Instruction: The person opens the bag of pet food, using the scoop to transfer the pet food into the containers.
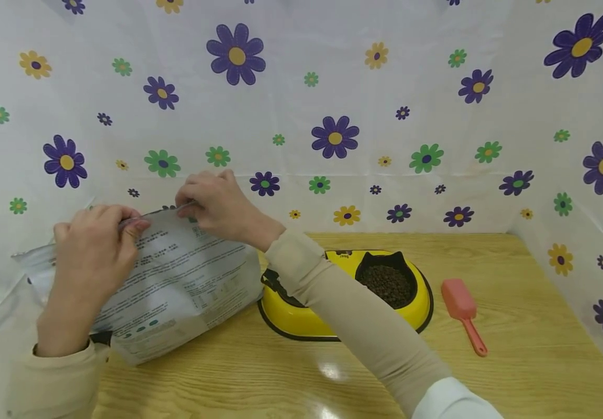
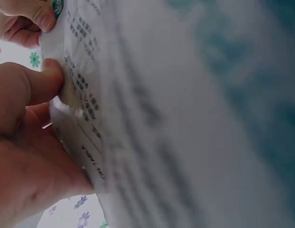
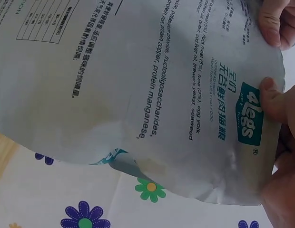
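A silvery-white bag of cat food (image 1: 176, 291), printed with text and a "4Legs pet food" label, stands tilted at the left of the table. My left hand (image 1: 92, 256) pinches its top edge between thumb and fingers. Further right along the same edge, my right hand (image 1: 217, 206) pinches it too. In the left wrist view the left thumb (image 2: 52, 78) presses on the bag's printed face. Close up in the right wrist view, the right thumb (image 3: 272, 97) lies beside the green label (image 3: 250, 114).
A yellow double pet bowl (image 1: 301, 323) stands right of the bag, partly behind the right forearm. Brown kibble (image 1: 385, 285) lies in its cat-eared right side. A pink scoop (image 1: 460, 299) rests on the wooden table (image 1: 521, 349) further right. Flowered cloth (image 1: 291, 87) hangs behind.
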`<act>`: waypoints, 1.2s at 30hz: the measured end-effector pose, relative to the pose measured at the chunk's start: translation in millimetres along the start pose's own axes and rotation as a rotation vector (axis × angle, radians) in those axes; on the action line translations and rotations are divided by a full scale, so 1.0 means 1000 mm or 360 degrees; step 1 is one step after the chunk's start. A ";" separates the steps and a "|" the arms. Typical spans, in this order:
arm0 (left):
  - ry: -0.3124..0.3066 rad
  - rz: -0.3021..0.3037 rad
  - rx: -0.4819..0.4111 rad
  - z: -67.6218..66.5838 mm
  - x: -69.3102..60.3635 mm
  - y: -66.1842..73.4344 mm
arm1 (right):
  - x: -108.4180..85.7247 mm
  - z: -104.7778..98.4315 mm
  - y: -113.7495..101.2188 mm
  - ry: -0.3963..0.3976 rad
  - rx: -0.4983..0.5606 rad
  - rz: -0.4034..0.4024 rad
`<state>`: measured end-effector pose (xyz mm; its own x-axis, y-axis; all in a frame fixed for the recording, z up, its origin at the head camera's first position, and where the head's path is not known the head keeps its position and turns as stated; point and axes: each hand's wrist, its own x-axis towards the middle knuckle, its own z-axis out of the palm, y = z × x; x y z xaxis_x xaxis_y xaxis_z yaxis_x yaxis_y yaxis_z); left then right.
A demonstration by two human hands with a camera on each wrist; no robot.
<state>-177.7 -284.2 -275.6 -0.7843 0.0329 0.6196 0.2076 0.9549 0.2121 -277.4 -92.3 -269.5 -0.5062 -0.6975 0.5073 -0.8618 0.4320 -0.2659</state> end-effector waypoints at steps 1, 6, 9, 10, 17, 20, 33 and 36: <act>-0.0010 0.0005 0.0023 0.000 0.000 0.001 | 0.000 0.000 0.000 0.0001 -0.0008 -0.0001; -0.0023 0.0035 0.0035 -0.001 0.002 0.005 | 0.000 -0.001 -0.001 -0.0007 -0.0109 -0.0020; -0.0017 0.0062 -0.0012 0.002 0.004 0.009 | 0.000 0.002 -0.003 0.0028 -0.0155 -0.0055; -0.0015 0.0067 -0.0017 0.003 0.005 0.010 | 0.000 0.004 -0.003 0.0052 -0.0159 -0.0069; 0.0001 0.0045 0.0069 0.008 0.005 0.015 | 0.000 0.013 -0.004 0.0180 -0.0174 -0.0074; 0.0010 0.0038 0.0086 0.011 0.005 0.015 | 0.000 0.015 -0.005 0.0191 -0.0202 -0.0051; 0.0063 0.0196 -0.0198 -0.006 -0.005 -0.016 | -0.007 0.004 0.008 0.0140 0.0099 -0.0150; 0.0081 0.0220 -0.0182 -0.005 -0.005 -0.015 | -0.009 0.002 0.010 0.0134 0.0135 -0.0155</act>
<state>-174.4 -300.2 -278.2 -0.7135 0.1438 0.6858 0.3789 0.9025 0.2049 -281.6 -82.8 -278.2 -0.4183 -0.6820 0.5999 -0.9083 0.3123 -0.2783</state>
